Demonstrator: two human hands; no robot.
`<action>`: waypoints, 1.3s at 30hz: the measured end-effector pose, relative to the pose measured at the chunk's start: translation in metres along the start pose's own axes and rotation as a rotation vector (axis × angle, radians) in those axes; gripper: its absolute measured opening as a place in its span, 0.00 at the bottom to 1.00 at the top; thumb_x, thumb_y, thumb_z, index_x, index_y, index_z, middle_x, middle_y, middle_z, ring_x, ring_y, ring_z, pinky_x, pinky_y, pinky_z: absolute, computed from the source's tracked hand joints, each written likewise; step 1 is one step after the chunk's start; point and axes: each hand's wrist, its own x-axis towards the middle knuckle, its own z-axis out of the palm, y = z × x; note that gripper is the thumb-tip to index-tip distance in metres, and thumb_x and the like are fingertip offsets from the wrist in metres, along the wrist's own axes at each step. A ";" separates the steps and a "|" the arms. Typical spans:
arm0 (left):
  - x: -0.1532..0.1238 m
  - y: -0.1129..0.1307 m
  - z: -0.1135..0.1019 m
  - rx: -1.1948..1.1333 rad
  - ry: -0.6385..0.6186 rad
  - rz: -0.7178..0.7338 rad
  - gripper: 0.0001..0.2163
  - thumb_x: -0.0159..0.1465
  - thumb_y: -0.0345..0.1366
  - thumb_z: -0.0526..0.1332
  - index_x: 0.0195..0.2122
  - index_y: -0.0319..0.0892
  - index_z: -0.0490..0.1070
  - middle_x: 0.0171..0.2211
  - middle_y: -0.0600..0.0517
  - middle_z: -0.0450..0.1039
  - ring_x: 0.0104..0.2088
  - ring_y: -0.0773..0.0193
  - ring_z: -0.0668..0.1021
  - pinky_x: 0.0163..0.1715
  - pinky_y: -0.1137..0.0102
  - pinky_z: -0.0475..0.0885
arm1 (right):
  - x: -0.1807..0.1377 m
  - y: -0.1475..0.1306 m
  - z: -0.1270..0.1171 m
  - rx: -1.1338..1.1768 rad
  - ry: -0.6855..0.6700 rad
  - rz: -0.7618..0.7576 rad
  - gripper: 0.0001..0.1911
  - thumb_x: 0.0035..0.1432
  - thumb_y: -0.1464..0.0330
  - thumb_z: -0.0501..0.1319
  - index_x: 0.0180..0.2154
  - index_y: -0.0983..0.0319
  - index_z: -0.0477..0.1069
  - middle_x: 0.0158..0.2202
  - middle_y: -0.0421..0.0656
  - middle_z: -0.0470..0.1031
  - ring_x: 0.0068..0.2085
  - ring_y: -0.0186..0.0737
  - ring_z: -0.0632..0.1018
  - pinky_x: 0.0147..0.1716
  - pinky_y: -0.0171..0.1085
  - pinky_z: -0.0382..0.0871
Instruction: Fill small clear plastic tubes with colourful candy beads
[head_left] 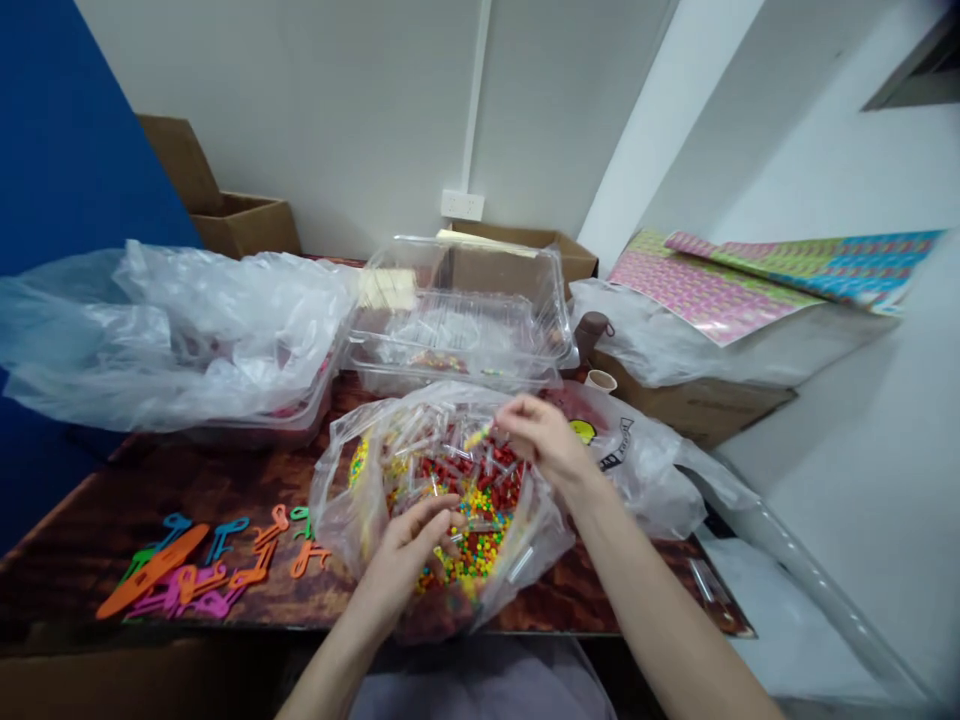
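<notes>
Nearest, the left hand point(415, 538) curls over small colourful beads point(480, 550) in a clear plastic bag point(547, 545), its grip unclear, while beyond, the right hand point(545, 438) pinches a small yellowish tube point(476, 438) above the bag, seemingly single-tube handling that next calls for steady fingertips.

The open bag point(551, 545) sits at the table point(187, 470) front, beads point(480, 550) inside. Left of the bag — the clips point(199, 582). Behind the bag — a container point(375, 352), with a carton point(577, 264) at its rear. The cup point(601, 381) stands to the container's right; sheets point(712, 295) lie farther right.
</notes>
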 end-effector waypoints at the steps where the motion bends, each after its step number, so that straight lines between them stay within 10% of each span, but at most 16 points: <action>1: 0.002 0.001 -0.002 0.049 0.027 0.021 0.23 0.53 0.50 0.65 0.45 0.39 0.72 0.38 0.47 0.76 0.29 0.66 0.74 0.21 0.75 0.65 | 0.018 -0.011 -0.003 0.002 0.126 -0.085 0.12 0.43 0.65 0.67 0.26 0.64 0.68 0.20 0.36 0.69 0.15 0.23 0.56 0.13 0.29 0.44; 5: 0.005 -0.005 -0.014 0.210 0.093 0.036 0.18 0.54 0.48 0.64 0.38 0.39 0.74 0.29 0.50 0.75 0.25 0.67 0.72 0.20 0.75 0.62 | 0.083 -0.034 -0.014 -0.038 0.507 -0.160 0.06 0.46 0.72 0.61 0.25 0.62 0.63 0.20 0.36 0.70 0.13 0.23 0.54 0.12 0.28 0.43; 10: 0.005 -0.015 -0.029 0.349 0.110 0.032 0.14 0.57 0.44 0.61 0.39 0.39 0.73 0.22 0.54 0.70 0.20 0.69 0.68 0.20 0.74 0.62 | 0.102 -0.026 -0.026 -0.052 0.518 -0.137 0.08 0.46 0.76 0.59 0.28 0.62 0.61 0.23 0.36 0.72 0.14 0.22 0.54 0.13 0.27 0.44; 17: 0.009 -0.010 -0.021 0.899 -0.006 0.300 0.08 0.61 0.31 0.55 0.28 0.41 0.72 0.28 0.51 0.72 0.31 0.64 0.73 0.32 0.71 0.64 | 0.015 -0.003 -0.020 -0.099 0.240 -0.109 0.06 0.47 0.69 0.62 0.30 0.62 0.68 0.22 0.37 0.68 0.16 0.24 0.56 0.14 0.29 0.46; 22: 0.010 -0.020 0.007 1.399 -0.016 0.349 0.09 0.65 0.31 0.51 0.38 0.42 0.71 0.37 0.48 0.70 0.36 0.61 0.73 0.33 0.70 0.65 | -0.051 0.054 -0.009 -0.360 -0.066 0.057 0.07 0.47 0.65 0.62 0.25 0.63 0.69 0.22 0.37 0.68 0.22 0.30 0.65 0.21 0.31 0.56; 26: 0.019 -0.031 0.026 1.604 0.006 0.441 0.09 0.65 0.30 0.51 0.43 0.41 0.69 0.40 0.46 0.68 0.40 0.58 0.71 0.33 0.69 0.66 | -0.074 0.087 -0.007 -0.664 -0.050 0.070 0.04 0.51 0.69 0.58 0.26 0.61 0.69 0.21 0.36 0.67 0.23 0.33 0.66 0.24 0.32 0.55; 32: 0.030 -0.028 0.030 1.640 0.032 0.463 0.09 0.66 0.33 0.51 0.39 0.41 0.70 0.40 0.46 0.68 0.39 0.58 0.72 0.32 0.69 0.64 | -0.089 0.088 -0.008 -0.876 0.012 -0.011 0.03 0.51 0.73 0.60 0.30 0.59 0.69 0.23 0.37 0.69 0.27 0.36 0.69 0.28 0.35 0.57; 39: 0.018 -0.017 0.024 1.071 0.028 0.350 0.08 0.64 0.37 0.56 0.31 0.40 0.70 0.27 0.52 0.72 0.29 0.64 0.72 0.30 0.71 0.62 | -0.091 0.098 0.005 -0.184 0.112 0.073 0.13 0.49 0.65 0.63 0.38 0.60 0.65 0.25 0.35 0.67 0.26 0.32 0.69 0.26 0.32 0.60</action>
